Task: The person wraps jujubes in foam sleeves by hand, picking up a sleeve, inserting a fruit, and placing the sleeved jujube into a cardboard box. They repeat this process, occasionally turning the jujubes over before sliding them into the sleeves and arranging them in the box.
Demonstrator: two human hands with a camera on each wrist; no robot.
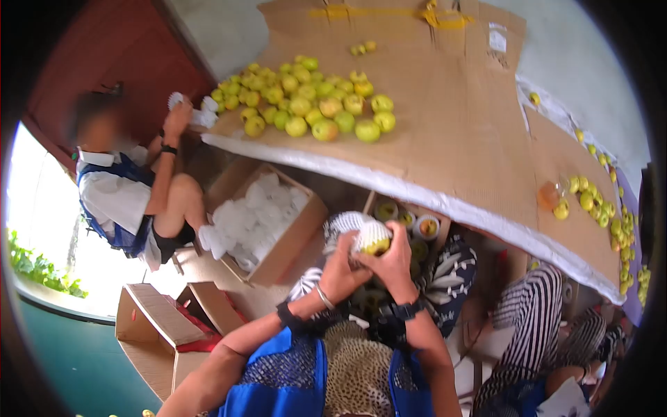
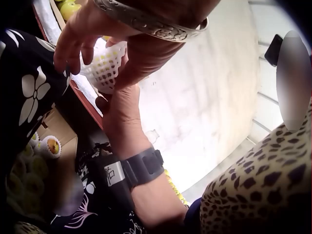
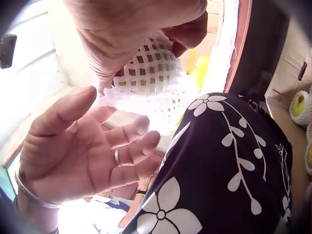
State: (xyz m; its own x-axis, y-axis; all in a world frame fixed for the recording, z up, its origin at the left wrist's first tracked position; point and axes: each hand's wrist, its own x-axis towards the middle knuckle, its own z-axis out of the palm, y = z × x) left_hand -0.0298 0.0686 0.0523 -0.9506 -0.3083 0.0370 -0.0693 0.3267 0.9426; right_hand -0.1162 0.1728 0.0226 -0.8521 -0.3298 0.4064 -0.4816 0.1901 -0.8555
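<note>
In the head view, my right hand [image 1: 396, 263] holds a yellow-green apple [image 1: 377, 247] partly covered by a white foam net [image 1: 373, 231], above my lap. My left hand [image 1: 340, 274], with a silver bracelet, is close against its other side. From the right wrist, the left palm [image 3: 83, 153] shows loosely spread fingers just below the net [image 3: 151, 73], while the right hand [image 3: 141, 29] grips the netted fruit from above. The left wrist view has the net [image 2: 105, 68] between both hands, its lower end at the right thumb.
A pile of apples [image 1: 299, 104] lies on the cardboard-covered table [image 1: 451, 118]. Beneath its edge, a carton [image 1: 292, 243] holds white foam nets, and another has netted apples [image 1: 425, 226]. One person [image 1: 114, 187] sits at left; striped trousers [image 1: 535, 313] show at right.
</note>
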